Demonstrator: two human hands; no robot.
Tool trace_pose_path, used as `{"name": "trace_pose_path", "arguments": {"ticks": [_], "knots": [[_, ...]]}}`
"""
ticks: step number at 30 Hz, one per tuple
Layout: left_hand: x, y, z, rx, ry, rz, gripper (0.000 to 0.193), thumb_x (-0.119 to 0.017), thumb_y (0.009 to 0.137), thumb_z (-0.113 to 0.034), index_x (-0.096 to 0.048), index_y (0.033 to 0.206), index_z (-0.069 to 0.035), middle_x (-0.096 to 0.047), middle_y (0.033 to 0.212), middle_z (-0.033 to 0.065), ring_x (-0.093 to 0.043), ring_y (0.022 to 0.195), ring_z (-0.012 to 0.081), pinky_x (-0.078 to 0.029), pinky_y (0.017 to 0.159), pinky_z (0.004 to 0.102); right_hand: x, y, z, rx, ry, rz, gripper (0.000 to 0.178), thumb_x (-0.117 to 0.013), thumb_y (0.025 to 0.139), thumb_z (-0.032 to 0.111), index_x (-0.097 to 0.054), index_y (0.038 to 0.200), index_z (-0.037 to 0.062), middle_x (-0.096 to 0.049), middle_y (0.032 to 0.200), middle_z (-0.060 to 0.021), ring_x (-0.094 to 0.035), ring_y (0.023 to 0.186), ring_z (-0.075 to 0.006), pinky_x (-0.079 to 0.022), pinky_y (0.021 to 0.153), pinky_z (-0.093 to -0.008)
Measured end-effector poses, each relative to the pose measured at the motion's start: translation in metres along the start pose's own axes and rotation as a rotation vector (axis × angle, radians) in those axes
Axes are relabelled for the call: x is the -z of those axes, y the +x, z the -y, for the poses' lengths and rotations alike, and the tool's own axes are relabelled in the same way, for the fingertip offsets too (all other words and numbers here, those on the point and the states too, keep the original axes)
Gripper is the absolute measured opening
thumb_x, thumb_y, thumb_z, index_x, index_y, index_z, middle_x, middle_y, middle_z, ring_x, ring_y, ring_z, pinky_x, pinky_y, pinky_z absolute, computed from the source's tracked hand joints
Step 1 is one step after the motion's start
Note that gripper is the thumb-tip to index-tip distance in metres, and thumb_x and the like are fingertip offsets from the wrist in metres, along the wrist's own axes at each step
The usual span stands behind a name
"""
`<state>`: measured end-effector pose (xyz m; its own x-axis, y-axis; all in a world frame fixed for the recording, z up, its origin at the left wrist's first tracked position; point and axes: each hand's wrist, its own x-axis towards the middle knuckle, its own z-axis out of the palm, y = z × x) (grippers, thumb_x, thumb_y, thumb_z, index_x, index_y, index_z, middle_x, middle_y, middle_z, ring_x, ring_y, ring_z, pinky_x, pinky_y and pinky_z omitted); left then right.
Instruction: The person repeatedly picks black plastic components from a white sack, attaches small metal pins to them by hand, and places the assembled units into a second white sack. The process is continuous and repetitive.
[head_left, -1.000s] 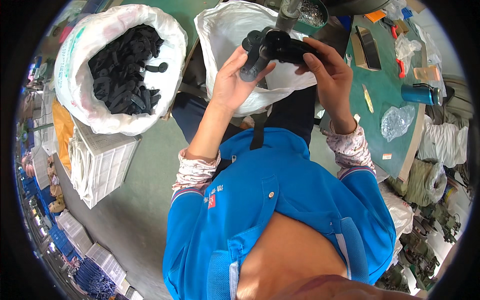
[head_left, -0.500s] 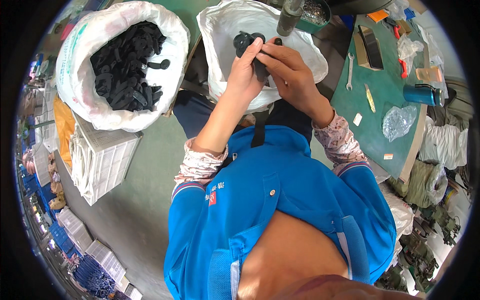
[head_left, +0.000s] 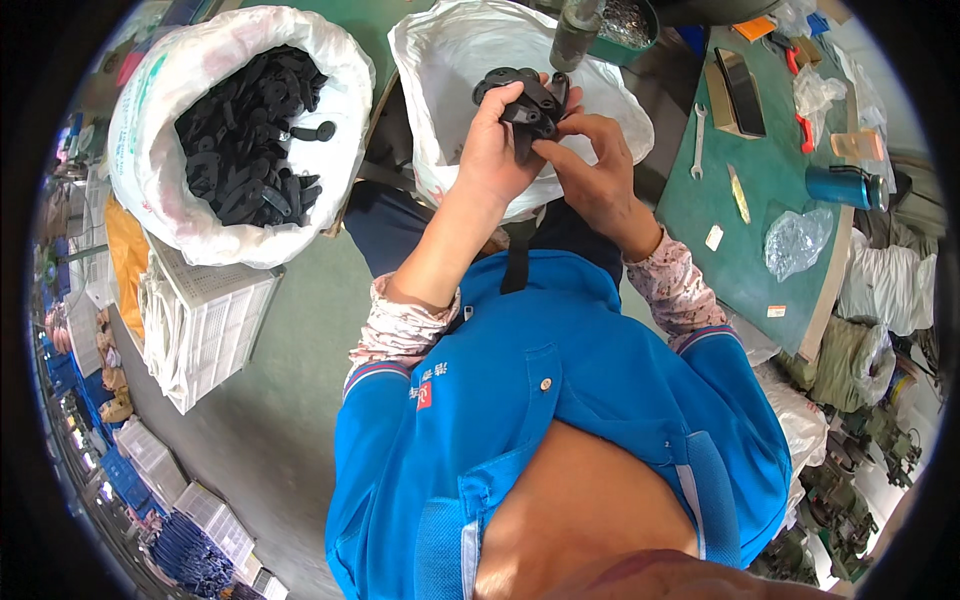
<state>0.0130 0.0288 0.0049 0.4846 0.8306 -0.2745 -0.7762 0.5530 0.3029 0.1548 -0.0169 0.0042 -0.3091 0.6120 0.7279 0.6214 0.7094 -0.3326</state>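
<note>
My left hand (head_left: 497, 160) is closed around a bunch of small black plastic parts (head_left: 519, 92), its thumb lying across their near side. The parts are elongated with rounded ends, and some show small holes. At the bunch's right side, the curled fingers and thumb of my right hand (head_left: 600, 172) meet the lower parts, seemingly pinching one; the fingertips are partly hidden. Both hands are above a white lined bag (head_left: 440, 70), open at the top. To the left, another white bag (head_left: 345, 105) holds a heap of similar black parts (head_left: 250, 130), with one lying apart on its inner wall.
A grey metal cylinder (head_left: 577, 35) hangs over the open bag's far right, beside a green bin (head_left: 645, 45) of metal bits. The green table (head_left: 690, 225) at right bears a wrench (head_left: 699, 140), a phone (head_left: 735, 80), a cutter knife (head_left: 739, 195) and a blue bottle (head_left: 845, 188). A white crate (head_left: 225, 330) stands left.
My right hand has shifted slightly right and down off the top of the bunch, with its fingers more curled. More of the black parts in my left hand now show.
</note>
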Motion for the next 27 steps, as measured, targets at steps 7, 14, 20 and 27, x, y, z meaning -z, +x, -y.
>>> {"name": "trace_pose_path", "arguments": {"ticks": [7, 14, 20, 27], "knots": [[0.003, -0.002, -0.011, -0.096, 0.017, 0.01, 0.042, -0.058, 0.086, -0.022, -0.047, 0.122, -0.002, -0.057, 0.119, 0.0198, -0.052, 0.117, 0.0342, -0.042, 0.1, 0.048, 0.019, 0.011, 0.01, 0.149, 0.09, -0.02, 0.024, -0.065, 0.072, -0.001, -0.057, 0.094, 0.0046, -0.059, 0.104, -0.0124, -0.059, 0.092, -0.032, -0.048, 0.08, -0.0406], [0.004, -0.006, -0.008, -0.203, 0.494, -0.12, 0.031, -0.067, 0.082, -0.012, -0.051, 0.108, -0.006, -0.062, 0.093, 0.0105, -0.063, 0.081, 0.021, -0.056, 0.058, 0.0364, 0.034, 0.015, 0.015, -0.678, 0.826, -0.18, 0.02, -0.045, 0.097, 0.006, -0.042, 0.114, -0.0021, -0.062, 0.107, -0.0195, -0.062, 0.089, -0.018, -0.049, 0.082, -0.0292], [-0.003, -0.009, 0.001, -0.336, 0.792, -0.121, 0.029, -0.072, 0.075, -0.005, -0.053, 0.098, -0.006, -0.057, 0.072, -0.0003, -0.055, 0.057, 0.008, -0.047, 0.044, 0.0232, 0.041, 0.031, -0.001, -0.679, 0.691, -0.02, 0.027, -0.054, 0.094, 0.006, -0.053, 0.12, 0.0011, -0.064, 0.09, -0.0072, -0.061, 0.08, -0.01, -0.047, 0.069, -0.0215], [-0.013, -0.019, 0.003, -0.302, 0.843, 0.022, 0.033, -0.071, 0.078, -0.005, -0.055, 0.108, -0.005, -0.061, 0.082, 0.0025, -0.059, 0.062, 0.0095, -0.048, 0.046, 0.0234, 0.044, 0.034, -0.023, -0.723, 0.644, 0.122, 0.03, -0.057, 0.092, 0.007, -0.06, 0.121, 0.0053, -0.065, 0.083, -0.0057, -0.059, 0.07, -0.0085, -0.045, 0.06, -0.0196]]}}
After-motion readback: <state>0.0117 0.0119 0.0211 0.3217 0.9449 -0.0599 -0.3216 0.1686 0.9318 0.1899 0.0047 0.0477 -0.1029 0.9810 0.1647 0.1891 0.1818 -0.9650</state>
